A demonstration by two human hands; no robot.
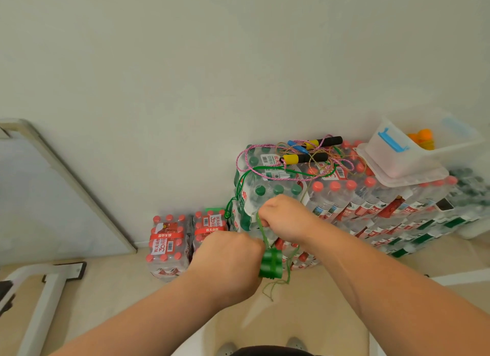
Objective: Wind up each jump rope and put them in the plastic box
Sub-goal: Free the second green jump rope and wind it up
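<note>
With left hand (228, 260) clamped round green handles (271, 263) and right hand (286, 217) pinching green cord (261, 227), keep cord taut, lay turns close, ease clear of tangled ropes (305, 154).

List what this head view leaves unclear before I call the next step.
- Left hand fingers round the green handles: head view, hidden behind the hand's back.
- Right hand grip on the green cord: head view, hidden under the knuckles.
- Plastic box contents: head view, cloudy wall hides all but something orange.
- Rope tangle: head view, too overlapped to count.
</note>
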